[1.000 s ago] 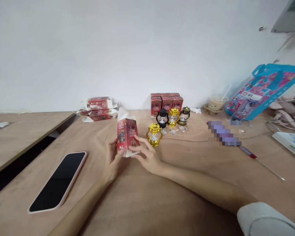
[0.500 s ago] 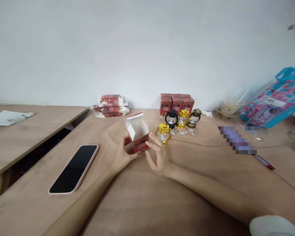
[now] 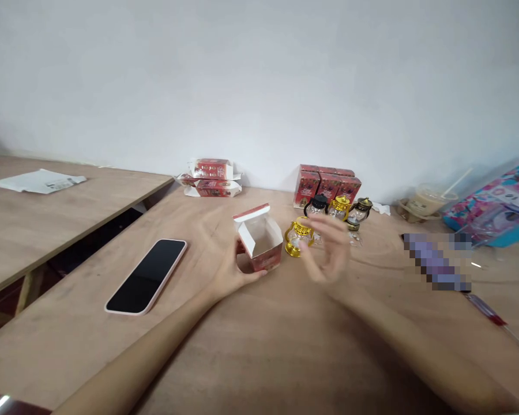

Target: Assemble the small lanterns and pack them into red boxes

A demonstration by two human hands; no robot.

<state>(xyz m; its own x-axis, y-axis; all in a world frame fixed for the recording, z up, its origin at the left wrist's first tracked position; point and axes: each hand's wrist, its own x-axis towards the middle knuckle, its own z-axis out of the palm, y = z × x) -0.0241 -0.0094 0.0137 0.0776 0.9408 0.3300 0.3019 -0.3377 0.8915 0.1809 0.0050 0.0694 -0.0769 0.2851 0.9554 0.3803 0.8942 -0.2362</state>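
My left hand [image 3: 230, 276] is wrapped around a small red cardboard box [image 3: 267, 260], which stands on the table with its top flaps raised and its white inside showing. To the right of the box stands a gold miniature lantern [image 3: 293, 245]. My right hand [image 3: 328, 253], somewhat blurred, is over the lantern's right side with thumb and fingers apart; whether it touches the lantern I cannot tell. Behind that hand are a black lantern [image 3: 315, 203], another gold lantern [image 3: 339, 206] and a bronze-coloured lantern [image 3: 360, 212], partly covered by the fingers.
Closed red boxes [image 3: 328, 183] stand against the wall, and unfolded red cartons [image 3: 216, 187] lie left of them. A phone [image 3: 147, 276] rests on the left. Rightward are an iced drink cup [image 3: 432, 202], a blue floral bag [image 3: 497, 207] and a screwdriver-like tool [image 3: 484, 310].
My right hand has left the box's side and moved right to the gold lantern. My left hand still holds the box. The whole view has shifted a little.
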